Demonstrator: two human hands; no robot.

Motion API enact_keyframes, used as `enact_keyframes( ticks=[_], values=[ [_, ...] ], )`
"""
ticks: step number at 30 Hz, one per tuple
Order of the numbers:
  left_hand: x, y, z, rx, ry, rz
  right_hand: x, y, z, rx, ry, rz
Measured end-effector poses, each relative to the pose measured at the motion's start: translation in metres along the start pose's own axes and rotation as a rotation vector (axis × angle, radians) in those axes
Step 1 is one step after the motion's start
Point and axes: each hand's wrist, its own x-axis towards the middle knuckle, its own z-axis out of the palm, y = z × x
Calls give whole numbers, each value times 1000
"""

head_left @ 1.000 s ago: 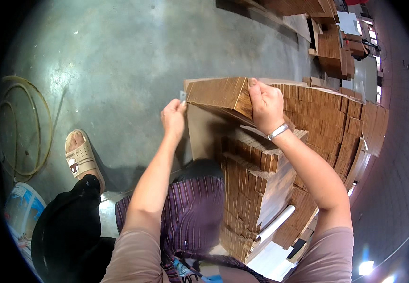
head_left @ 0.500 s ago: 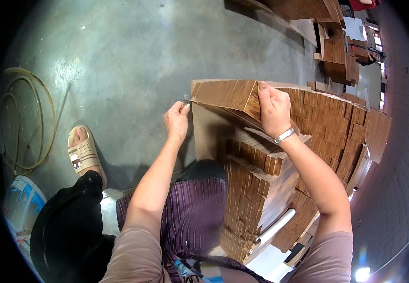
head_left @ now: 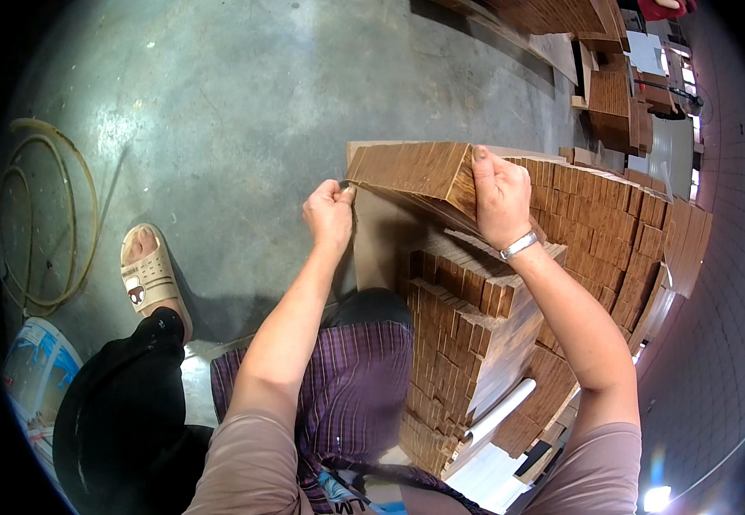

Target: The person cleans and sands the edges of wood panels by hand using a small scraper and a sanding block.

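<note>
A tilted bundle of brown cardboard pieces (head_left: 415, 172) tops the stacks.

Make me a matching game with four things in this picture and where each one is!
Things:
1. hose
2. sandal
3. bracelet
4. cardboard bundle

Places:
A. on the right wrist
B. coiled on the floor, far left
C. gripped by both hands
D. on a foot, on the concrete

Pairs: 1-B, 2-D, 3-A, 4-C
</note>
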Motion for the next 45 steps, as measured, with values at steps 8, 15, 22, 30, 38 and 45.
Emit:
enact_keyframes(
  ticks=[8, 15, 22, 30, 38, 45],
  values=[
    [-57, 48, -15, -307, -106, 286, 0, 1, 0, 5, 0, 4],
    [-109, 128, -38, -353, -128, 659, -4, 0, 1, 19, 25, 8],
    [-105, 134, -40, -358, -209, 484, 0, 1, -3, -9, 6, 8],
    [-96, 122, -32, -436, -212, 503, -3, 9, -4, -44, -3, 32],
    [-72, 92, -29, -293, -134, 353, 0, -2, -1, -20, 15, 18],
    [-71, 95, -37, -210, -184, 407, -2, -3, 0, -40, 31, -19]
  ],
)
